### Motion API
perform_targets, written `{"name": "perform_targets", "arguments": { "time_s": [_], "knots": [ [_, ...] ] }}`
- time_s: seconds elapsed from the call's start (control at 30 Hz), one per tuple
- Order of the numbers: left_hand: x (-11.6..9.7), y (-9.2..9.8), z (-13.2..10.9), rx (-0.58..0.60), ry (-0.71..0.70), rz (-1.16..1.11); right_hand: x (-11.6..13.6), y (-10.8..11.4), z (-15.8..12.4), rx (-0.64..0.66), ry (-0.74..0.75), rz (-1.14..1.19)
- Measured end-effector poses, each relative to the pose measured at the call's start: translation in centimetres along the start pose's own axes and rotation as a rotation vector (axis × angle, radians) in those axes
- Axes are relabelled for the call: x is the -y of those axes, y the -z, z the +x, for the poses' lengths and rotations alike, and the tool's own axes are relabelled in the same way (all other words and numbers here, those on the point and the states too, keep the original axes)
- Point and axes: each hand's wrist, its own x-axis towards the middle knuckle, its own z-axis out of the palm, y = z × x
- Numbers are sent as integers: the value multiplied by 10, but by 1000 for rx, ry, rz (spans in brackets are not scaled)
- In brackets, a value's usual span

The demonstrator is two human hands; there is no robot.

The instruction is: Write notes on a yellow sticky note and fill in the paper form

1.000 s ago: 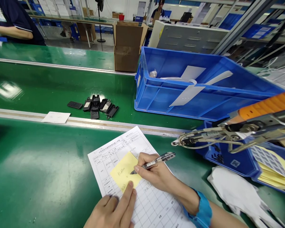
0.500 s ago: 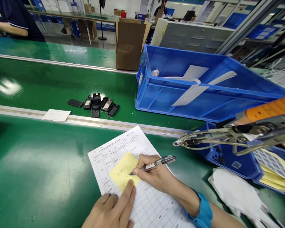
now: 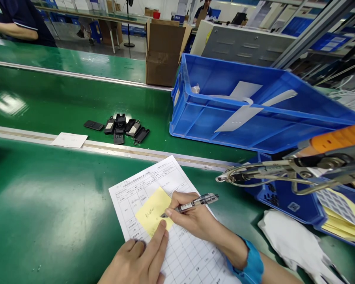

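My right hand (image 3: 192,219) grips a clear pen (image 3: 192,204) with its tip on a yellow sticky note (image 3: 152,211). The note lies on a printed white form (image 3: 177,252) on the green bench. My left hand (image 3: 137,262) rests at the bottom edge, its index finger stretched out and pressing the note's lower corner. A blue band wraps my right wrist (image 3: 253,262).
Several black key-fob parts (image 3: 121,128) and a white slip (image 3: 69,140) lie by the conveyor rail. A large blue crate (image 3: 254,104) stands right of centre, an orange-handled tool (image 3: 298,165) hangs over a small blue bin (image 3: 286,193), with a white cloth (image 3: 298,244) below. Another person's arm (image 3: 12,27) is at top left.
The view has drifted slightly. The pen tip stays on the sticky note and my left finger keeps holding it down.
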Motion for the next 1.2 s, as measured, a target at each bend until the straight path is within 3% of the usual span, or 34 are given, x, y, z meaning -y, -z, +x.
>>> {"name": "perform_targets", "arguments": {
  "time_s": [0.33, 0.57, 1.2],
  "knots": [
    [1, -1, -1, 5, -20, 3, -3, -1, 0, 20, 17, 2],
    [2, -2, 0, -16, -15, -2, -1, 1, 0, -68, -28, -41],
    [0, -2, -1, 23, -16, -6, -1, 0, -1, -7, -12, -22]
  ]
}}
